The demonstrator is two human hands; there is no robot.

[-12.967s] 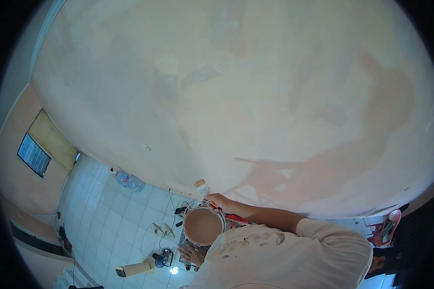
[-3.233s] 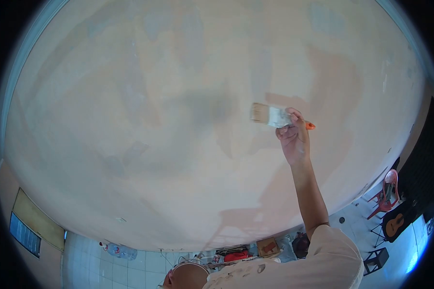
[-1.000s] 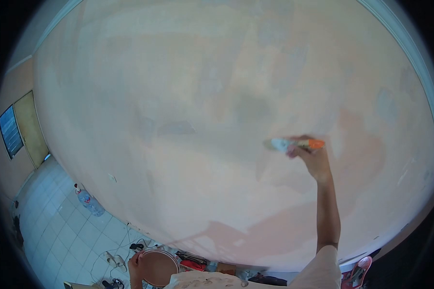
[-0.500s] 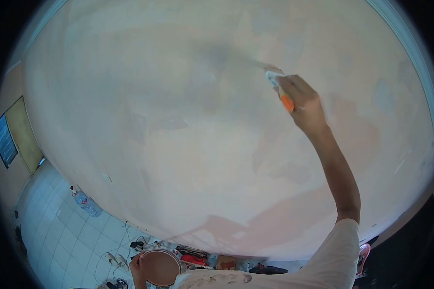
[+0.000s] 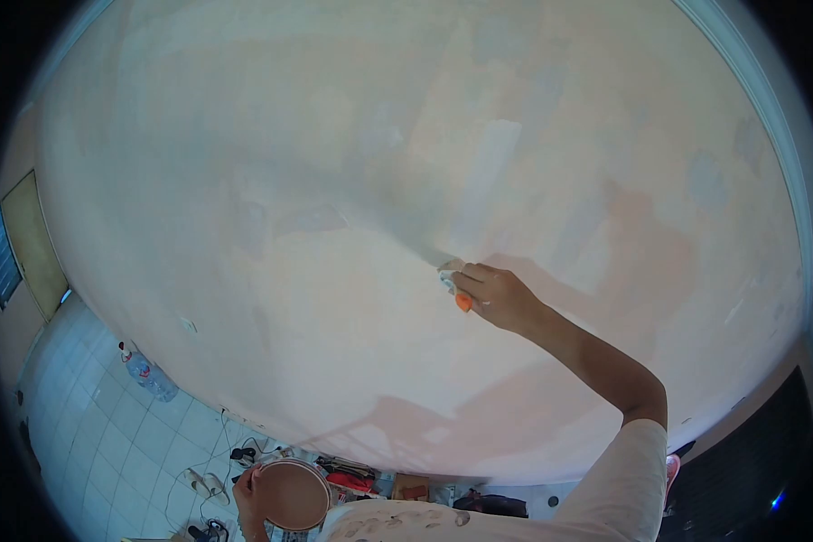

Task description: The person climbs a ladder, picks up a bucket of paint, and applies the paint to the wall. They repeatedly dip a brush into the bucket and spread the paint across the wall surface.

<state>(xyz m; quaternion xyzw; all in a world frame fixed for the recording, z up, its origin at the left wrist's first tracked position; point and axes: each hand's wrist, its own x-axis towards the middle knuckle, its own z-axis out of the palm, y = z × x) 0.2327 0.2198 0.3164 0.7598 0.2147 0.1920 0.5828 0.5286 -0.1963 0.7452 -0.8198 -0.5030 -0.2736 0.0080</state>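
The right hand is closed tight around a paintbrush, the fingers wrapped over its handle so that only the orange end shows below the knuckles and a pale bit of the head pokes out at the upper left. The head of the brush is pressed against the wall, just right of the middle of the view, at the lower end of a greyish streak that slants down from the upper left. The wall is patchy, with peach, cream and grey areas, and the arm's shadow falls on it below the hand. The arm reaches up from a white, paint-spotted sleeve at the near right. At the near bottom edge the left hand is curled over the left rim of a round paint bucket filled with brownish paint and held close to the body. Well below lies the white tiled floor, with a large water bottle standing against the foot of the wall at the left, and cables, sandals and a cardboard box near the bucket.
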